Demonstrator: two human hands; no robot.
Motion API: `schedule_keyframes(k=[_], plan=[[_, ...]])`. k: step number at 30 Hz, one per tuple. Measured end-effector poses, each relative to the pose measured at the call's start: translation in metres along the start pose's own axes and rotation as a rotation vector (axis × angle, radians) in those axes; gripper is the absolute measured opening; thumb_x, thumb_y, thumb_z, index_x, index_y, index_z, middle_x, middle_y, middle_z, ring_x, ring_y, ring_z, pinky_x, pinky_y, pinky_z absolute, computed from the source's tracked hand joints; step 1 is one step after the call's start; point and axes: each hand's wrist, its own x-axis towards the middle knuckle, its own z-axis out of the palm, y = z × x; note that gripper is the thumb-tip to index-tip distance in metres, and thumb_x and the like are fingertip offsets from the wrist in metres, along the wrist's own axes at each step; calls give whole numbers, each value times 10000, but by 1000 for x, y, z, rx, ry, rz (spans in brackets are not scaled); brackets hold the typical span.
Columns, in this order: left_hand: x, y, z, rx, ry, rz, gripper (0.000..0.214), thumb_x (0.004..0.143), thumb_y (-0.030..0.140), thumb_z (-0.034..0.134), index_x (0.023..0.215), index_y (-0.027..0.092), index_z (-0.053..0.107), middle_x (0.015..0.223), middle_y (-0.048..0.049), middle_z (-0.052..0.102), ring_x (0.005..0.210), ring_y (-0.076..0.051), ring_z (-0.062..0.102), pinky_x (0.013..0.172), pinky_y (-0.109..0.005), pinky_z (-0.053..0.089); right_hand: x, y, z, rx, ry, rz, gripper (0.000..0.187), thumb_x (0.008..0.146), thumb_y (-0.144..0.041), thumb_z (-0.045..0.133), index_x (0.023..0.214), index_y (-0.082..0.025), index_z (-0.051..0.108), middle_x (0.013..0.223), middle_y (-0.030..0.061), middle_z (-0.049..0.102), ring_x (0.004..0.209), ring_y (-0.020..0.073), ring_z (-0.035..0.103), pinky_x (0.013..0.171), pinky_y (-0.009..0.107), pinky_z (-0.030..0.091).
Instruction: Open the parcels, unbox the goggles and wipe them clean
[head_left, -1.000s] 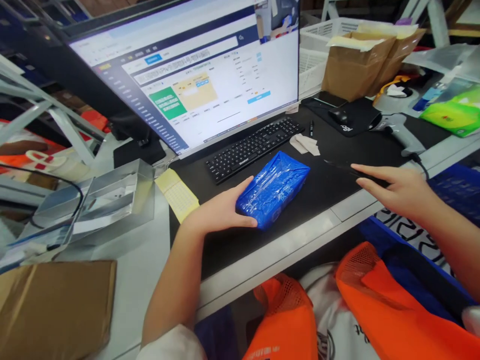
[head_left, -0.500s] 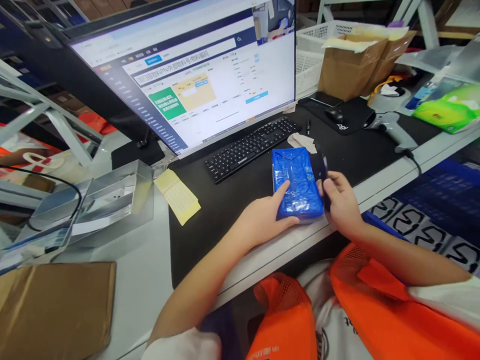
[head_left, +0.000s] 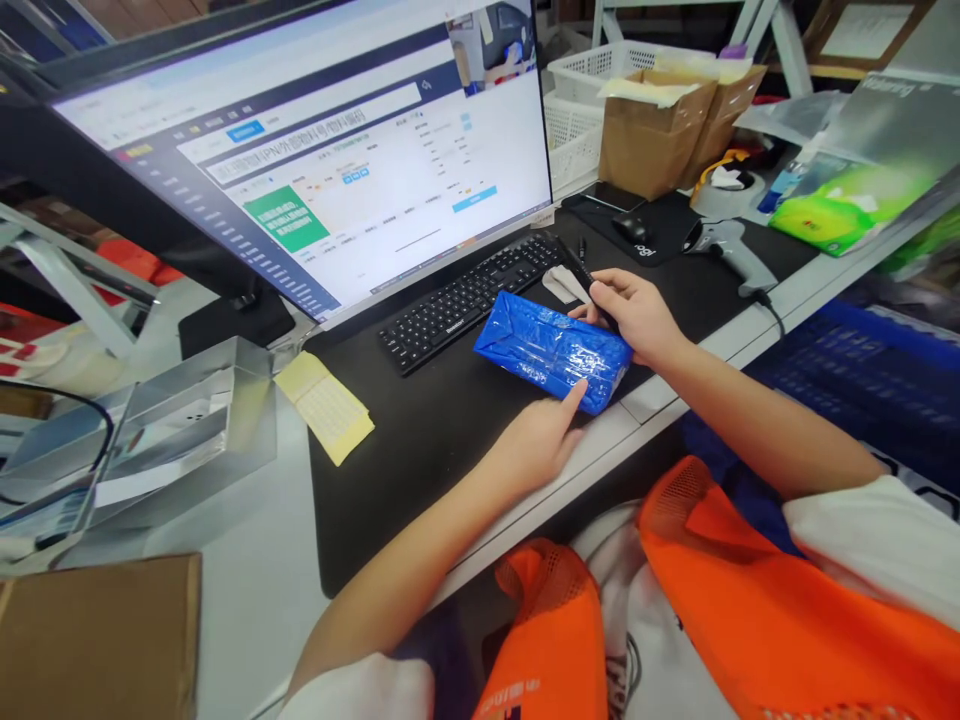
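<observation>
A blue plastic-wrapped packet (head_left: 551, 345) with shiny clear tape lies at an angle on the black desk mat, close to the desk's front edge. My left hand (head_left: 536, 440) grips its near side, a finger pressed on the taped face; the other fingers are partly hidden. Above the packet's right end, my right hand (head_left: 634, 310) is closed around a slim black tool (head_left: 577, 268) that points up and left. Its exact kind cannot be made out. Behind the packet is a crumpled piece of pale paper (head_left: 564, 285).
A keyboard (head_left: 469, 300) sits below a large monitor (head_left: 315, 170). To the right are a mouse (head_left: 634, 228), a barcode scanner (head_left: 731, 255) and a green packet (head_left: 825, 215). Yellow slips (head_left: 326, 405), a clear tray (head_left: 187, 430) and cardboard (head_left: 101, 640) lie left.
The blue packet has turned, its far end swinging left. My right hand has moved up and left with the black tool, now over the packet's right end. The camera view has shifted right.
</observation>
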Motion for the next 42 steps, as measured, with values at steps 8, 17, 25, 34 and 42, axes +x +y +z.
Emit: schedule_keyframes(k=[8,17,25,34,42], plan=[[50,-16,-4,158,327,88,275,1027,381,554,1118,178,716,817,-63,745,762,-209,706,749,-337,512,-3,13,-46,-305,194,-179,455,847,-621,676,1060,-221,647,664,-20,611,722,186,678,760,356,555],[60,-21,13,48,417,68,279,1019,402,571,1054,188,746,765,-45,739,720,-186,698,704,-313,495,-101,-54,-101,-1263,-185,-384,366,989,-419,560,1233,-240,764,917,77,760,776,212,699,677,318,485],[59,-21,15,75,432,80,267,1021,381,568,1049,188,750,732,-44,726,714,-187,699,709,-315,493,-121,-62,-95,-1446,-341,-384,398,1009,-343,467,1284,-227,731,881,72,720,711,187,645,609,310,396],[58,-22,20,42,425,64,280,1018,389,564,1064,191,757,708,-47,709,699,-189,700,740,-312,527,-136,-62,-74,-1605,-271,-374,421,1025,-353,436,1299,-205,719,840,80,694,651,179,601,561,314,362],[56,-17,20,22,407,47,289,1030,374,528,1079,183,739,668,-27,667,652,-177,662,715,-304,522,-144,-35,-67,-1566,-165,-400,430,1056,-351,429,1349,-157,677,898,90,708,659,176,621,576,308,413]])
